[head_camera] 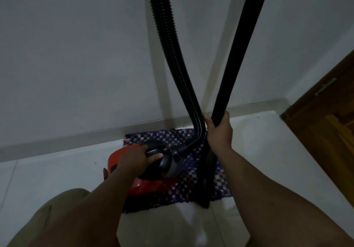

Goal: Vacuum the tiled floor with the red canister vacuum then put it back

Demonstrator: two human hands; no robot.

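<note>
— So where does the red canister vacuum (pixel 142 184) sit right now?

— Partly on the checkered mat (pixel 191 185) by the wall (pixel 76 55), with its rear end over the tiled floor (pixel 57 174). The left hand (pixel 138 157) is clamped around the black carry handle (pixel 153 150) on top of it.

— And the other hand?

— The right hand (pixel 219 129) is wrapped tight around the rigid black wand (pixel 243 45), which stands nearly upright with its lower end down on the mat's front edge. The ribbed hose (pixel 172 55) climbs out of frame beside it, just beside the right thumb.

— Starting out or putting back?

— Hard to judge from this alone (the light is dim); it reads like a lift or a set-down at the storage spot.

— What could go wrong?

— If the canister gets hauled while the wand stays planted, the hose could pull taut and yank the wand over toward the wall. The mat could also bunch or slide under the vacuum. And the wooden door (pixel 329 131) at the right is near enough that a swinging wand might knock it.
</note>
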